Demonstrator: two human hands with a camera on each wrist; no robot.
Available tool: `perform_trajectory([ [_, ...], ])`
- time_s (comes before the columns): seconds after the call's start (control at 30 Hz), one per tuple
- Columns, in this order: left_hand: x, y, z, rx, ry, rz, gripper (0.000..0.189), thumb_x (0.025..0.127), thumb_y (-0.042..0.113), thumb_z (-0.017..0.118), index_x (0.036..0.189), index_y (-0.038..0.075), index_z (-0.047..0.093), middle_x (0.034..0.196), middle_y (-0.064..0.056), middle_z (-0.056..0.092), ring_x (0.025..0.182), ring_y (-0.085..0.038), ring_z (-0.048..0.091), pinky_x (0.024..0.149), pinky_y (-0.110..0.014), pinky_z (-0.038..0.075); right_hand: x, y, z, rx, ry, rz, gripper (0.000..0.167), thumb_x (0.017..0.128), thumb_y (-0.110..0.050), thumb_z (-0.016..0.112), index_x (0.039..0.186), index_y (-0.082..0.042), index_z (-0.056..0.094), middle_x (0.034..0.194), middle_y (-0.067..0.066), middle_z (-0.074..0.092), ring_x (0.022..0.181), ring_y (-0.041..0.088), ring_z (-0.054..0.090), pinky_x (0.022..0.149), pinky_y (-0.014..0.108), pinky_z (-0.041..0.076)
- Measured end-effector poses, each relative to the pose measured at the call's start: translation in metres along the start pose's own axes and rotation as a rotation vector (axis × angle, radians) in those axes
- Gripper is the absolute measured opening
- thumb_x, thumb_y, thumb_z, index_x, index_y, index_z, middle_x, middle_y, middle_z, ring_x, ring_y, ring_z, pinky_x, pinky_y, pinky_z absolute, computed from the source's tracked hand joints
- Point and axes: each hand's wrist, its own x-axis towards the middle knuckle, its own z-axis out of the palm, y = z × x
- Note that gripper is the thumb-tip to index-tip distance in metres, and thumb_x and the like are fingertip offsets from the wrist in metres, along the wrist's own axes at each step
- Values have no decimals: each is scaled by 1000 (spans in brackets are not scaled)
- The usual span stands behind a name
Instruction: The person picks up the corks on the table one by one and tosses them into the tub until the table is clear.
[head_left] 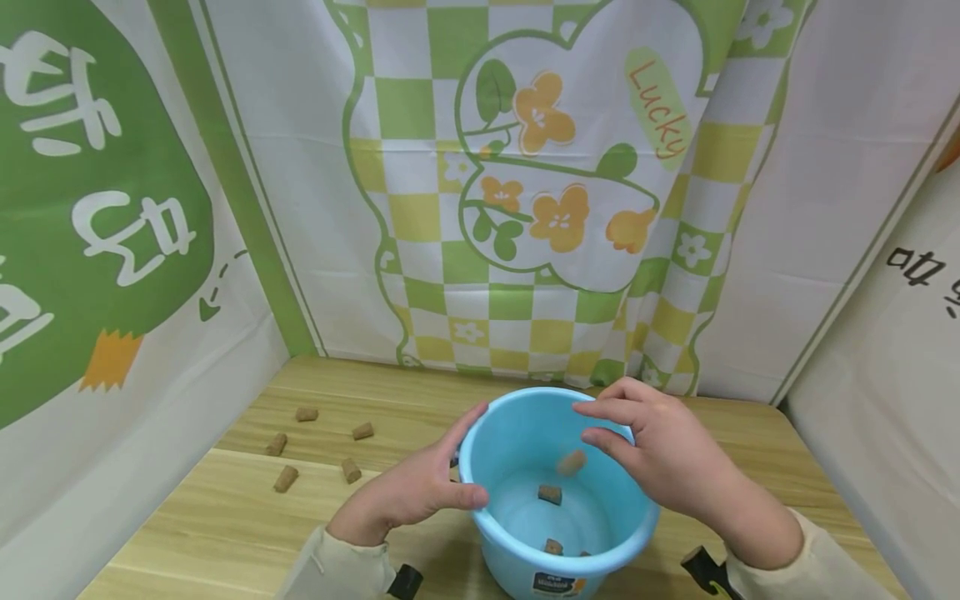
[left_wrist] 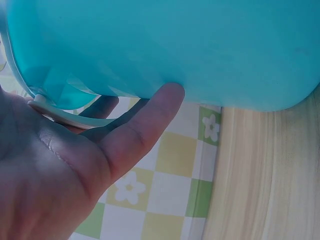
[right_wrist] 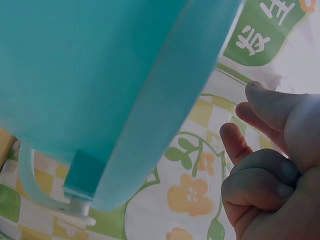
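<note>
- Head view: your blue bucket (head_left: pixel 517 437) stands upright on the wooden table (head_left: pixel 225 517), in front of you, between your two hands.
- Inside it you have at least two corks (head_left: pixel 550 494) lying on the floor of the bucket, with a third piece only partly visible near the front wall.
- One blurred cork (head_left: pixel 572 462) shows below your right fingertips, apart from them; it seems to be dropping in.
- Five loose corks (head_left: pixel 363 431) lie scattered on the table, well to the left of the bucket.
- Your left hand (head_left: pixel 420 487) grips the bucket's side, thumb over the rim, fingers against the outer wall.
- Your right hand (head_left: pixel 667 446) is over the far right rim, thumb and forefinger parted, holding nothing.
- Judging by this, you are partway through putting corks in the bucket: about four dealt with, five left outside.
</note>
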Motion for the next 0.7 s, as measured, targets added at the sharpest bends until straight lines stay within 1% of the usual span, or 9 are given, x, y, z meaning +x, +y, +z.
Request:
perform_trajectory([
  [0.1,0,0,0,3,-2,3,112,82,57,76,161,28,2,150,-16,38,127,-34,46,97,-42,43,-1,1,0,-3,-4,26,33,88,-19,79,120,-19,75,100,-16,56,80,4,54,63,26,47],
  [0.23,-1,0,0,7,-2,2,112,82,59,76,161,28,3,150,-16,37,127,-34,46,97,-42,43,-4,4,-2,10,-6,49,30,90,-24,77,120,-19,75,102,-14,58,80,5,54,63,27,47],
  [0.4,-1,-1,0,2,-7,7,112,82,59,75,161,28,2,150,-16,37,128,-34,46,98,-44,43,-10,8,-5,37,9,86,29,92,-27,75,119,-17,74,99,-10,59,63,4,45,55,25,43],
  [0.47,0,-1,0,-6,-12,9,112,82,58,75,161,29,1,150,-16,37,128,-35,46,98,-45,43,-12,10,-6,40,16,112,31,92,-29,75,121,-17,73,101,-7,59,61,6,44,54,25,43],
  [0.53,0,0,0,-13,-14,7,112,82,59,76,161,29,1,150,-16,37,128,-35,46,99,-47,42,-15,13,-7,38,18,133,36,93,-31,73,126,-14,70,108,-3,61,69,8,50,59,29,46],
  [0.6,0,0,0,-19,-16,6,112,82,58,76,161,29,1,151,-15,36,128,-35,45,99,-47,42,-17,16,-8,30,11,156,46,93,-33,73,134,-14,63,120,2,59,85,14,57,69,36,51],
  [0.63,0,0,0,-19,-17,4,112,82,59,76,161,30,2,151,-15,36,129,-35,45,99,-47,42,-19,18,-8,28,2,166,54,93,-35,73,140,-14,58,127,5,57,95,19,58,75,43,52],
  [0.7,0,0,0,-15,-14,3,112,82,59,76,160,30,2,151,-14,37,129,-34,45,100,-48,41,-23,22,-8,32,-21,179,70,92,-37,74,151,-13,45,142,10,48,116,32,54,85,58,48],
])
